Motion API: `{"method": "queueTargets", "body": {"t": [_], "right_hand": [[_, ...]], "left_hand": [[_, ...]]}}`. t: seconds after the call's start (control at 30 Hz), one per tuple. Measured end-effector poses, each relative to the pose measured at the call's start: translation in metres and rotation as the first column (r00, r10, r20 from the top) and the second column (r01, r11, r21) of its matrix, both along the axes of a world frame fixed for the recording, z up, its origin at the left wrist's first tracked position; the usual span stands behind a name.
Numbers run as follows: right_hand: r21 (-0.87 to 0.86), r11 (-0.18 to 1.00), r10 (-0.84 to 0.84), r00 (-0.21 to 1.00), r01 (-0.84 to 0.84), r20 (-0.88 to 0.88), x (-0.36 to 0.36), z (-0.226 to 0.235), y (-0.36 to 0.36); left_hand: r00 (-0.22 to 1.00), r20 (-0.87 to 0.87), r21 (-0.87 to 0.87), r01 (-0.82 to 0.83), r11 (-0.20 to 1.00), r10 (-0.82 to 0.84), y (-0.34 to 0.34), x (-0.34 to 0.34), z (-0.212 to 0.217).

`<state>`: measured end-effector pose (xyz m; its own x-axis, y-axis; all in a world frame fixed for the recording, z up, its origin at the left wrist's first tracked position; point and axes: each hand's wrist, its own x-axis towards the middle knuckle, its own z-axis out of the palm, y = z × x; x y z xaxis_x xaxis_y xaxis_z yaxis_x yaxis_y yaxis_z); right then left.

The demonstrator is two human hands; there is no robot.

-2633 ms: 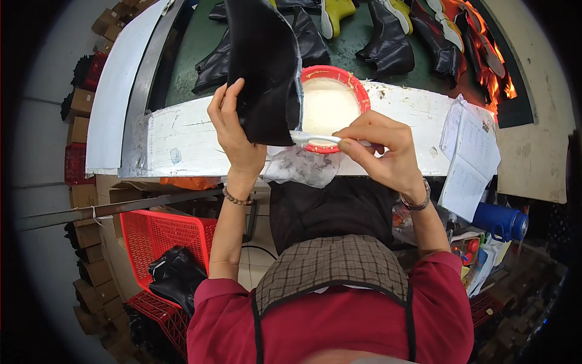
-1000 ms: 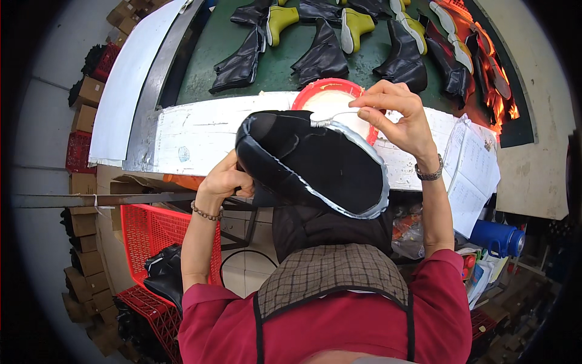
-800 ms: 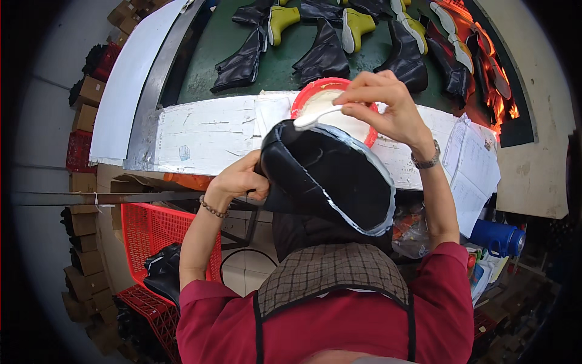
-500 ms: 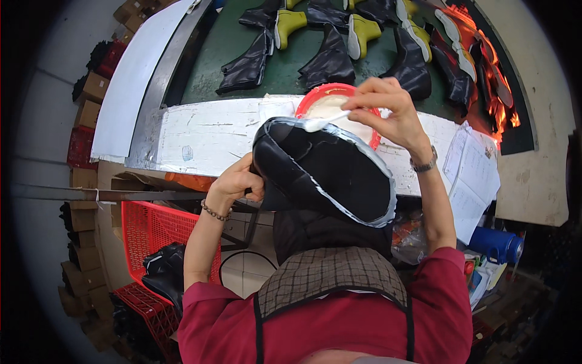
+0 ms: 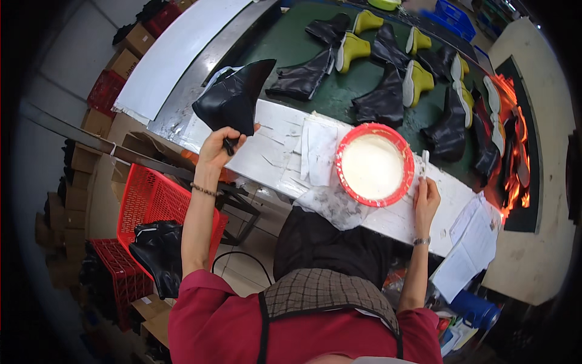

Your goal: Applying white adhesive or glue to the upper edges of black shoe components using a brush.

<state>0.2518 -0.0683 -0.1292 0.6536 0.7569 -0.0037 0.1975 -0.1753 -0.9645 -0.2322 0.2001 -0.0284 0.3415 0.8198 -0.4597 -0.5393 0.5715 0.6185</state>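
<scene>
Nearest the camera, a red top and checked apron fill the lower edge, both forearms reaching up toward the white, smeared table [image 5: 279, 151]. The right hand [image 5: 426, 195] rests beside the red bowl [image 5: 374, 164], fingers closed round a slim white brush [image 5: 424, 162] standing upright. The bowl is round, shallow and full of thick, creamy white paste. Further left, the left hand [image 5: 219, 145] grips the black boot upper [image 5: 233, 100] by its lower edge, lifted over the table's far-left end. It's glossy, soft-looking leather, folded to a pointed peak. The risk, as it looks: held by a pinch at one edge, the upper could slip or swing and brush the paste-smeared surface, marking that shiny skin. Beyond, a green belt [image 5: 291, 48] carries more black uppers on yellow lasts [image 5: 354, 48]. Below left, a red plastic crate [image 5: 151, 200] sits on the floor.
</scene>
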Motion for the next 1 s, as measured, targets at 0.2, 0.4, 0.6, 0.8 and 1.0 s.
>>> {"method": "queueTargets", "body": {"t": [0.2,0.4,0.6,0.8,1.0], "right_hand": [[0.073,0.994,-0.075,0.996,0.077,-0.038,-0.012,0.0,0.008],[0.056,0.994,-0.092,0.996,0.093,-0.023,-0.013,0.0,0.001],[0.073,0.986,-0.146,0.986,0.152,-0.084,-0.014,-0.003,0.0],[0.07,0.991,-0.112,0.99,0.118,-0.087,-0.016,-0.001,0.01],[0.089,0.98,-0.179,0.984,0.18,-0.026,-0.01,-0.006,0.005]], "left_hand": [[0.588,-0.668,0.626,0.111,0.772,0.457,0.1,-0.006,-0.019],[-0.026,-0.555,0.667,0.584,0.463,0.832,0.209,0.027,-0.054],[-0.352,-0.486,0.349,0.761,0.547,0.8,0.192,0.067,-0.082],[0.197,-0.812,0.553,0.56,0.617,0.549,0.131,0.103,-0.096],[0.517,-0.567,0.809,0.495,0.317,0.641,0.068,0.146,0.002]]}}
